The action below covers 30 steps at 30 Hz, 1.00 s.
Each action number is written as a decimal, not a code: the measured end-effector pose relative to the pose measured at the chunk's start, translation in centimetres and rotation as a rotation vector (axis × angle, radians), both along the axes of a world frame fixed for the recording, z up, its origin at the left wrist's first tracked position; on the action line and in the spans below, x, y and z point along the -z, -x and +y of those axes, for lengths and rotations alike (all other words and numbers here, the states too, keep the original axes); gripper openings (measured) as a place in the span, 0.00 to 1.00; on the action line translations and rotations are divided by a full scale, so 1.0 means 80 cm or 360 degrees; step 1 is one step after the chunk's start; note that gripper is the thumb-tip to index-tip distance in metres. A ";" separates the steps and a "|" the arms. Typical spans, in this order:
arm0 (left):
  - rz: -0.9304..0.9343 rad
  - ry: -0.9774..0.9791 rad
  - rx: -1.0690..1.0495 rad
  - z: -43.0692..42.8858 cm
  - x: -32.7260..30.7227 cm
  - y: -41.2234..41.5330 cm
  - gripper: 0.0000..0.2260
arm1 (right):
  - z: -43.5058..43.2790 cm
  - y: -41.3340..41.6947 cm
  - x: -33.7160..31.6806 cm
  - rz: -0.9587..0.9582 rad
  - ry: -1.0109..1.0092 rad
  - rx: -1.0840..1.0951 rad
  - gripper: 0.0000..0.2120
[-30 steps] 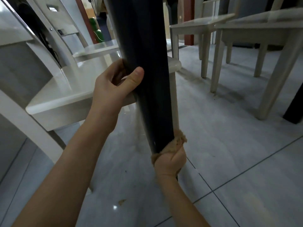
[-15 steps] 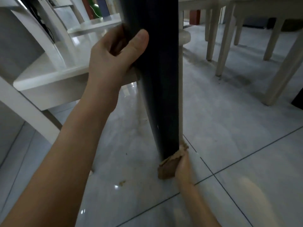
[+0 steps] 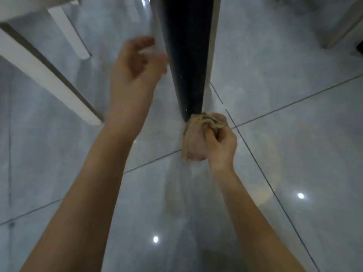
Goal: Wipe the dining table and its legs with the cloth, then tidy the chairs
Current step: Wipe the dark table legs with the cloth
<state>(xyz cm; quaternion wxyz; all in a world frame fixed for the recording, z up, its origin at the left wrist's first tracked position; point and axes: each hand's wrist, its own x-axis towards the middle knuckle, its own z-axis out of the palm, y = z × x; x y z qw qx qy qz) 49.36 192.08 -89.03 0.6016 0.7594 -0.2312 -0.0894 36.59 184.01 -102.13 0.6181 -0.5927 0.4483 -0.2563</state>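
The dark table leg runs down the middle of the head view to the grey tiled floor. My right hand grips a bunched tan cloth at the foot of the leg, where the cloth touches the leg's bottom end. Just left of the leg, at mid height, my left hand hovers blurred with its fingers curled loosely and nothing in it; it is off the leg.
White chair legs slant across the left side, with another one behind. A pale chair leg stands at the top right. Glossy floor tiles with dark grout lines spread below and to the right.
My left hand has let go of the table leg and moved off to its left. The view has tipped down toward the floor. The right hand still holds the cloth at the leg's foot.
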 end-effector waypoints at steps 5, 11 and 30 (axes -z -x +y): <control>0.0865 -0.0642 -0.0065 0.100 0.012 0.124 0.09 | 0.031 0.108 -0.083 0.0495 -0.0097 -0.0189 0.04; 0.1180 -0.1115 0.0115 0.179 -0.217 0.279 0.10 | 0.025 0.248 -0.324 0.0836 -0.0274 -0.0277 0.01; 0.0727 -0.1106 0.0522 0.231 -0.729 0.313 0.04 | 0.041 0.551 -0.900 0.0893 -0.0065 0.0351 0.06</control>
